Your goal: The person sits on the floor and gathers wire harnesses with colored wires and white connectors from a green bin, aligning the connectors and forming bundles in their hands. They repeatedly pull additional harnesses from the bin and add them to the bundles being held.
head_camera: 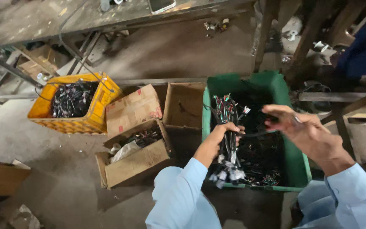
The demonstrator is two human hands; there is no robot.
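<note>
My left hand (219, 138) is closed around the middle of a bundle of wire harnesses (228, 127), black cables with coloured wires at the top and white connectors hanging below. It holds them upright over a green plastic crate (295, 163) that contains more dark cables. My right hand (297, 127) hovers to the right, above the crate, pinching a dark strand that runs from the bundle; the hand is motion-blurred. Both arms wear light blue sleeves.
An open cardboard box (134, 159) with cables and plastic sits left of the crate, and another box (184, 105) stands behind it. A yellow crate (100, 112) of dark harnesses is farther left. A metal bench (43, 21) spans the top. Wooden legs (308, 40) stand right.
</note>
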